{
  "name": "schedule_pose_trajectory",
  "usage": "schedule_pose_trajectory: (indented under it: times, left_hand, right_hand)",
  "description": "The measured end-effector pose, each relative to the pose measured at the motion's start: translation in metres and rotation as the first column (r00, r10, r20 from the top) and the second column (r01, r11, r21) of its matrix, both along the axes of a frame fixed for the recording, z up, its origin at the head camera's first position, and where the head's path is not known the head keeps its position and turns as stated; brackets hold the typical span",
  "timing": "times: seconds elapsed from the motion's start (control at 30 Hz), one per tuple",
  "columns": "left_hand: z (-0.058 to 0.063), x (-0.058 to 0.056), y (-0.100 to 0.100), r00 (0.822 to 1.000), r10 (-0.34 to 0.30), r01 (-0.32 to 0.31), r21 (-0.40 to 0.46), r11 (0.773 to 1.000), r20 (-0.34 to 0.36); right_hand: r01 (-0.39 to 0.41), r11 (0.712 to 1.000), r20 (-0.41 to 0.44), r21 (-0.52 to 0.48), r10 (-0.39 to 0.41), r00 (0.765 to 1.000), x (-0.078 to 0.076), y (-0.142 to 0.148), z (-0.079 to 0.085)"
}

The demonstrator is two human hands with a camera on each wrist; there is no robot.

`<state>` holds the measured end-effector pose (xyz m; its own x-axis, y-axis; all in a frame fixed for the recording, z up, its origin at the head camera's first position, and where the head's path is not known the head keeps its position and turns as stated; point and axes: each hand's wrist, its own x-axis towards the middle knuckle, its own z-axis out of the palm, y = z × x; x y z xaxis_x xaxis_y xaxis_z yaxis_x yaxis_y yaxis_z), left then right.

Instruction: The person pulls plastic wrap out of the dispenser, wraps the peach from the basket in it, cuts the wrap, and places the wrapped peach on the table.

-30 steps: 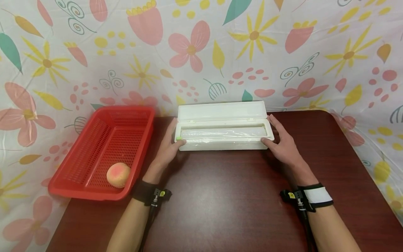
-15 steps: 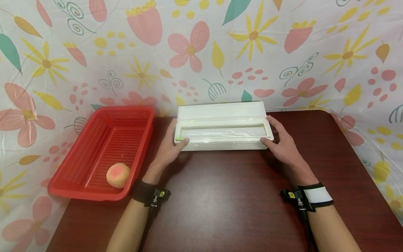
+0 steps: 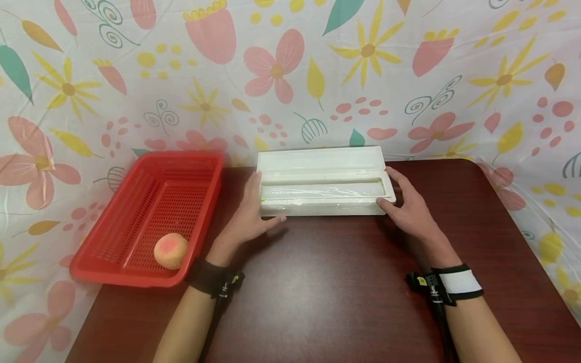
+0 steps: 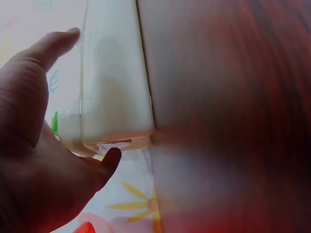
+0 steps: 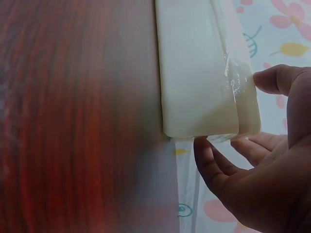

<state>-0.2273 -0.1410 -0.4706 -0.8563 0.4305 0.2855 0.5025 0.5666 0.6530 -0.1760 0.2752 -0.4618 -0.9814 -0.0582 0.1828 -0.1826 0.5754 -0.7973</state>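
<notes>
A white cling film dispenser [image 3: 323,208] stands at the back of the table, its long lid [image 3: 320,160] raised against the curtain. A roll of clear film [image 3: 322,190] lies in its slot, and a small green piece [image 3: 263,198] shows at its left end. My left hand [image 3: 244,220] is at that end, thumb stretched out away from the front face; in the left wrist view the dispenser [image 4: 114,82] is beside the spread fingers. With my right hand [image 3: 412,214] I hold the right end, thumb on the top front edge and fingers around the end.
A red plastic basket [image 3: 131,278] stands on the left of the dark wood table [image 3: 327,282], with a peach-like round thing [image 3: 171,251] inside. A flower-print curtain [image 3: 290,121] hangs right behind the table.
My left thumb has come off the dispenser's front edge and swung down toward me, so the left hand has spread. My right hand keeps its hold, and the dispenser stays nearly in place.
</notes>
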Motion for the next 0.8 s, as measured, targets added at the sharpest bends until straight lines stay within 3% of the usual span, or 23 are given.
schedule_pose_trajectory:
  times: [0.1, 0.23, 0.33, 0.43, 0.57, 0.8]
  left_hand:
    - [0.002, 0.003, 0.000, 0.998, 0.052, -0.054, -0.067, 0.996, -0.028]
    - [0.006, 0.003, 0.000, 0.984, 0.078, -0.095, -0.103, 0.990, -0.158]
    - [0.007, 0.002, 0.000, 0.967, 0.062, -0.092, -0.115, 0.989, -0.245]
    - [0.008, 0.001, -0.002, 0.955, 0.055, -0.096, -0.129, 0.987, -0.292]
    - [0.009, 0.001, -0.005, 0.950, 0.076, -0.124, -0.144, 0.982, -0.301]
    - [0.008, 0.002, -0.009, 0.957, 0.104, -0.149, -0.154, 0.977, -0.269]
  right_hand:
    - [0.001, 1.000, -0.008, -0.009, -0.001, 1.000, -0.002, -0.001, -0.001]
    - [0.009, 1.000, -0.050, 0.008, -0.008, 0.999, -0.006, -0.003, -0.002]
    - [-0.006, 0.998, -0.155, 0.060, 0.015, 0.988, -0.009, -0.005, -0.002]
    - [-0.050, 0.987, -0.282, 0.153, 0.092, 0.955, -0.011, -0.007, -0.003]
    - [-0.093, 0.960, -0.370, 0.266, 0.190, 0.909, -0.010, -0.012, -0.004]
    - [-0.097, 0.954, -0.406, 0.284, 0.211, 0.889, -0.007, -0.016, -0.005]
